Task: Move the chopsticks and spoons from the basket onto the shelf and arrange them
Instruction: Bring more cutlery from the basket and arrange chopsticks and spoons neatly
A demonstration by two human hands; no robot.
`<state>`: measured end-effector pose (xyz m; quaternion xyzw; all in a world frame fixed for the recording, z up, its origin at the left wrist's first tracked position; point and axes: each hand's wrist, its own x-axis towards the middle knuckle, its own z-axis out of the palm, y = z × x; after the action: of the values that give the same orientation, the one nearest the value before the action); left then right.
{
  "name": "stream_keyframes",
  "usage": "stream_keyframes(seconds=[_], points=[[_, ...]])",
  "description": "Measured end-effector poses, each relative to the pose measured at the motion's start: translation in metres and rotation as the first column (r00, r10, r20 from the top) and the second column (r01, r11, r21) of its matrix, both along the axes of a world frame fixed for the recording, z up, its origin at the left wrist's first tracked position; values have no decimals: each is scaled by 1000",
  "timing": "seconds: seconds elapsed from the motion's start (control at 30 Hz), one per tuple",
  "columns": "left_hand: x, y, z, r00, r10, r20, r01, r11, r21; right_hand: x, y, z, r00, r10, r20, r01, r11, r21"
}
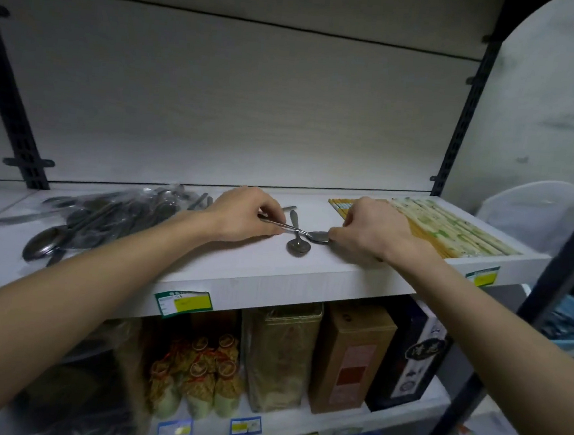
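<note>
Carefully, both hands are pinching one light, stiff, slippery metal spoon on the shelf: left hand its handle, right hand its bowl.

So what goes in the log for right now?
left hand: grips spoon handle | right hand: touches its bowl | place: shelf | chopsticks: arranged right

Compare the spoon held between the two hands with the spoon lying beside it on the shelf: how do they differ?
The held spoon lies crosswise; the loose spoon points front to back.
The held spoon is gripped by the left hand at its handle and the right hand at its bowl; the loose spoon is untouched.
Both are metal and rest on the shelf.
</note>
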<state>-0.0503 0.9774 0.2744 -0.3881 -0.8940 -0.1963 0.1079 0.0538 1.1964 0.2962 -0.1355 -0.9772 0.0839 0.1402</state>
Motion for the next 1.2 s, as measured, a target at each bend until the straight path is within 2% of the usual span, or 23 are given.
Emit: stream_keyframes(seconds=[0.13,0.27,0.37,0.47,0.63,0.77,0.83,0.9,0.93,1.0,1.1,1.2], points=[[-2,-4,8,999,-29,-39,28,999,-33,-6,-10,2,986,137,-96,-133,990,47],[-6,-6,18,997,-2,-81,1,1000,-12,-20,-20,3,945,324,40,-314,936,-157],[-7,-5,24,990,0,-140,-5,999,-37,-33,-28,-2,942,330,57,-315,931,-185],[-7,-10,25,979,87,-183,-109,988,-110,-40,-32,-6,965,259,32,-247,947,-203],[-12,-50,20,960,270,-73,-278,948,-154,-49,-38,-4,977,201,76,-188,970,-153],[-8,-79,12,961,273,32,-257,933,-251,-51,-47,10,962,207,175,-198,978,-73],[-5,-89,8,963,268,6,-259,935,-240,-53,-55,18,980,154,128,-165,983,85],[-2,-101,6,960,277,-42,-280,940,-195,-62,-68,18,987,161,-10,-156,966,207],[0,-107,7,950,305,-71,-313,932,-183,-69,-77,17,977,205,-51,-191,961,202],[1,-121,10,916,390,-94,-401,899,-179,-79,-99,11,959,285,-12,-280,949,147],[1,-143,12,884,467,-19,-460,860,-220,-93,-126,-3,939,329,103,-341,929,140],[1,-163,4,884,466,39,-451,871,-197,-103,-141,-13,912,405,63,-410,902,138]])
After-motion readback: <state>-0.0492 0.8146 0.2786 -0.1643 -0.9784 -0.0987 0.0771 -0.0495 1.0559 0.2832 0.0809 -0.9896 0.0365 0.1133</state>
